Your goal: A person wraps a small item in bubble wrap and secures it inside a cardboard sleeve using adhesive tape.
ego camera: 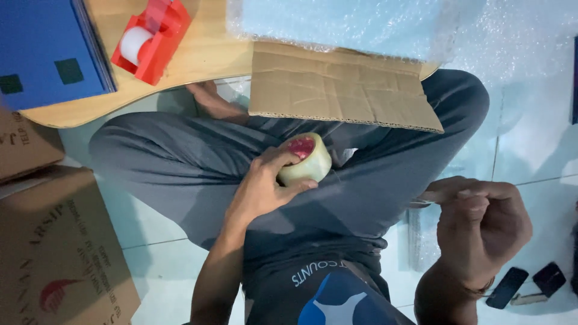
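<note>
A: Item one, nearest the camera?
B: Right hand (pixel 481 225), fingers curled, pinching a thin strip end of clear tape (pixel 435 196); low and to the right of the tape roll. Two dark phones (pixel 528 284) lie on the floor just beyond its wrist.

A: Item two?
B: Left hand (pixel 262 186), closed around the roll of clear packing tape (pixel 304 159), red core showing, thumb along its lower edge. The roll rests on the lap, over the grey trousers (pixel 180 168).

A: Left of the roll?
B: Brown cardboard boxes (pixel 57 253), stacked on the tiled floor.

A: Beyond the roll?
B: Flat sheet of corrugated cardboard (pixel 337 90), just above it, overhanging the edge of a low wooden table (pixel 205 54). A bare foot (pixel 214 102) shows under that edge.

A: Furthest?
B: On the table, up-left of the roll: red tape dispenser (pixel 152 37) with a white roll, beside a blue board (pixel 45 51). Up-right: bubble wrap (pixel 355 24).
</note>
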